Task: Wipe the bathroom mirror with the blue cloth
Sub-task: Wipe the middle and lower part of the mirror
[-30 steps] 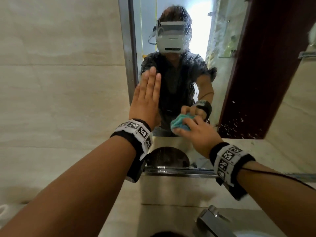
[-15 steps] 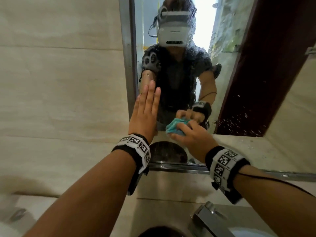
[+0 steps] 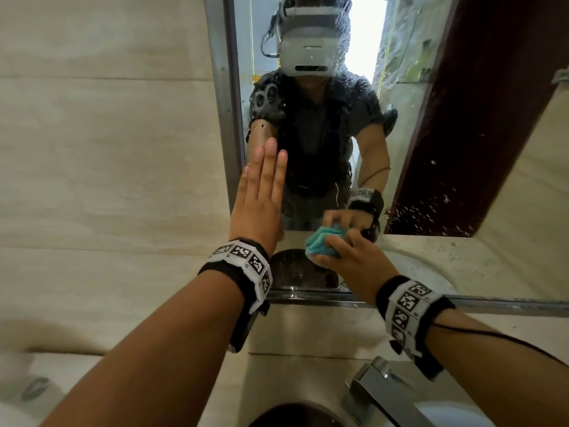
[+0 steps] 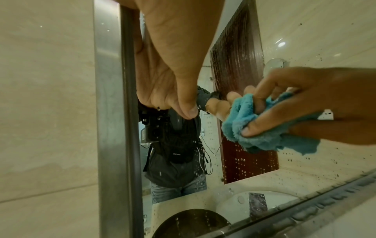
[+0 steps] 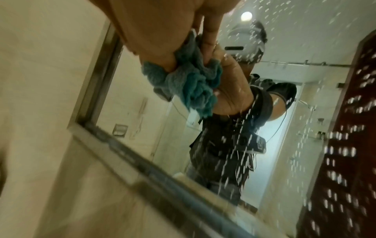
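Mirror [image 3: 409,143]: on the tile wall above the sink, with a metal frame and water drops all over.
Cloth [image 3: 323,245]: blue, bunched up, pressed on the glass low down, near the left edge.
Right hand [image 3: 354,260]: fingers curled tight round the cloth.
Left hand [image 3: 261,198]: flat, fingers straight and together, by the frame's left side.
Tap [image 3: 381,392]: below the right arm.

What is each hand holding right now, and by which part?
The right hand grips the blue cloth, bunched into a wad, around its middle. The left hand holds nothing; its fingers are straight at the mirror.
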